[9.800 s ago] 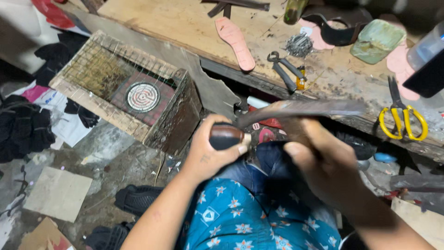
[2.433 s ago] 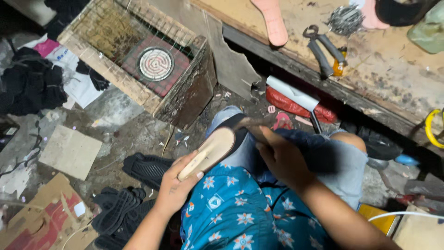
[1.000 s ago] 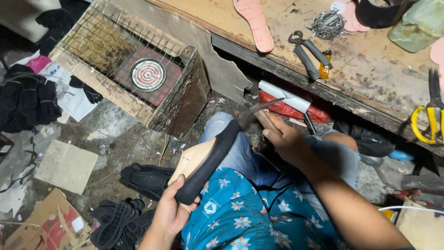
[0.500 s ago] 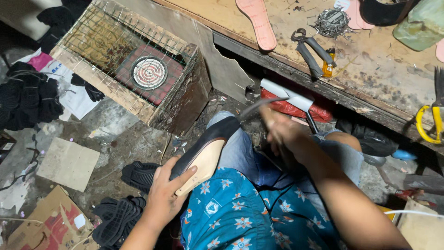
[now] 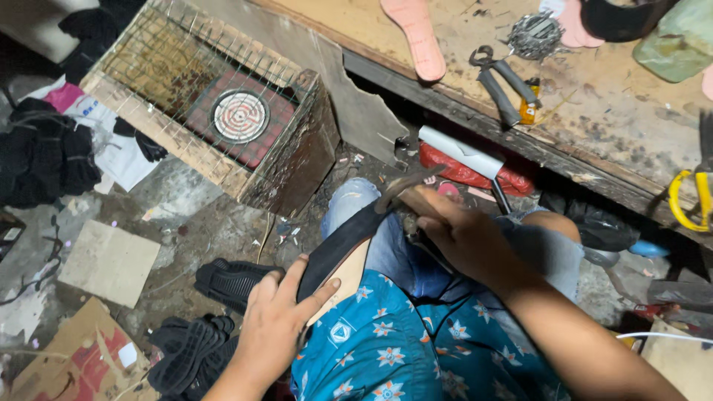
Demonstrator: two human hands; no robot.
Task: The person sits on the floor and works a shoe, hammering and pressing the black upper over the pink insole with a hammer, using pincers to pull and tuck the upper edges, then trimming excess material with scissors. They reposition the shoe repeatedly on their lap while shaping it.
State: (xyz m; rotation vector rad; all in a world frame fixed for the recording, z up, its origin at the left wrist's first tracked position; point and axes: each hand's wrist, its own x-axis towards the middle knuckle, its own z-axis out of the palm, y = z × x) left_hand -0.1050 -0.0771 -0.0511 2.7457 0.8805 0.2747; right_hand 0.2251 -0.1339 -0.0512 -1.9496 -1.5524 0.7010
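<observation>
Left hand [image 5: 276, 327] grips the heel end of a black shoe [image 5: 338, 249], fingers wrapped on the upper, thumb against the tan sole; shoe runs diagonally from that hand up and right across the lap, over the jeans [image 5: 386, 245], toe end reaching the right hand; right hand [image 5: 464, 238] closed around a dark metal tool [image 5: 405, 186], its curved head sticking out left of the knuckles and sitting at the shoe's toe, contact point too blurred to confirm; blue floral shirt [image 5: 401, 349] below both hands; left of the left hand, black treaded soles [image 5: 223, 278] on the dirty floor, more of them lower down near a cardboard sheet [image 5: 70, 360]; pale square tile [image 5: 110, 261] further left; above that, a wooden crate topped with wire mesh [image 5: 200, 111], round red coil plate [image 5: 239, 116] inside it; black fabric pile [image 5: 44, 160] at far left; workbench [image 5: 609, 126] along the top right, carrying a pink insole [image 5: 414, 33], pincers [image 5: 501, 85], a ball of wire [image 5: 535, 33]; yellow-handled scissors [image 5: 687, 200] at the bench's right edge; red bag [image 5: 475, 171] under the bench edge, just above the right hand.
</observation>
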